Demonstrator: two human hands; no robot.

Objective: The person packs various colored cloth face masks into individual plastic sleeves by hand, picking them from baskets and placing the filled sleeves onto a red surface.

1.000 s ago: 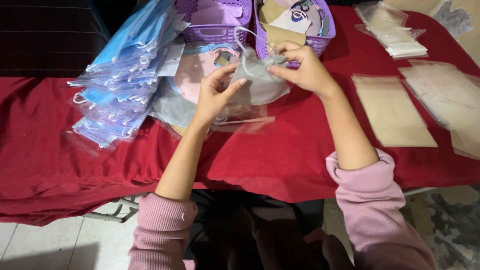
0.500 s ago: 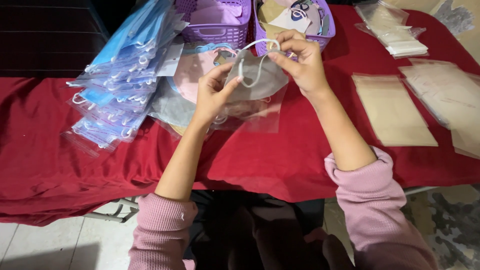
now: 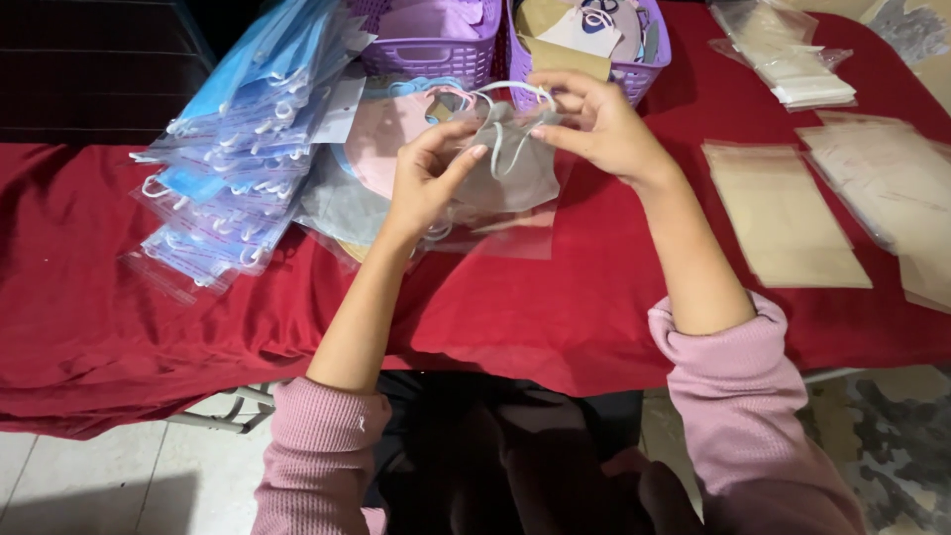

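Both my hands hold a grey face mask [image 3: 510,168] with white ear loops above a red-covered table [image 3: 594,297]. My left hand [image 3: 428,173] pinches the mask's left side, fingers against the cloth. My right hand [image 3: 594,124] grips the top right corner, with a loop curving over its fingers. A clear plastic sleeve [image 3: 505,233] hangs beneath the mask, partly around its lower edge. Loose pink and grey masks [image 3: 362,168] lie just behind my left hand.
A stack of bagged blue and lilac masks [image 3: 238,149] lies at the left. Two purple baskets [image 3: 426,45] [image 3: 639,59] stand at the back. Flat clear and brown sleeves [image 3: 783,213] lie at the right, with more packets [image 3: 792,59] behind them.
The mask has dropped a little from its raised position half a second ago, and my hands have come closer together over the sleeve.
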